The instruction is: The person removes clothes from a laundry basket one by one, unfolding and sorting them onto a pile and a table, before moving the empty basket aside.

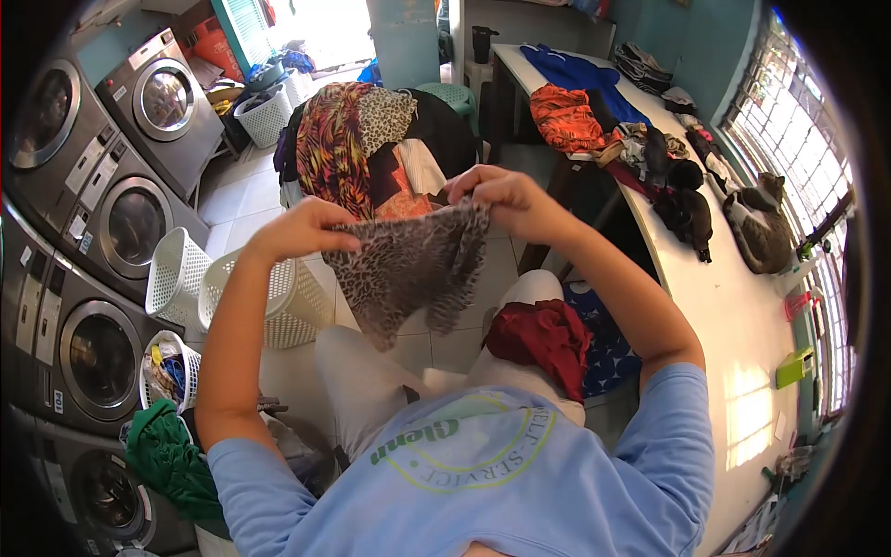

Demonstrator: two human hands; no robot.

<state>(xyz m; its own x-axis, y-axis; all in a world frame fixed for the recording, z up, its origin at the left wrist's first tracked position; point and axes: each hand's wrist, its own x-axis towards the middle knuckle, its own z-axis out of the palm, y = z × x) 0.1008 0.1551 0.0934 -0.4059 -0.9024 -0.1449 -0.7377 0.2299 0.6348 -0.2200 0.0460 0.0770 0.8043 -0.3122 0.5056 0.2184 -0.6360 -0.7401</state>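
A pair of grey-brown leopard-print shorts (pixel 399 265) hangs spread out in front of my chest, waistband up and legs down. My left hand (pixel 311 229) pinches the waistband at its left end, and my right hand (pixel 510 202) grips the opposite end, fingers closed over the cloth. Across my lap, on the thigh at the right, lies a crumpled dark red garment (pixel 538 339). Just beyond the shorts rises a large pile of clothes, with an orange-and-black patterned cloth (pixel 334 139) and a tan leopard-print cloth (pixel 385 116) on top.
Stacked front-loading machines (pixel 102 353) line the left. White plastic baskets (pixel 176 278) stand beside them, near a green garment (pixel 172 455). On the right, a long white table (pixel 696 343) bears an orange garment (pixel 566 119), a blue garment (pixel 575 76), dark clothes and a cat (pixel 759 227).
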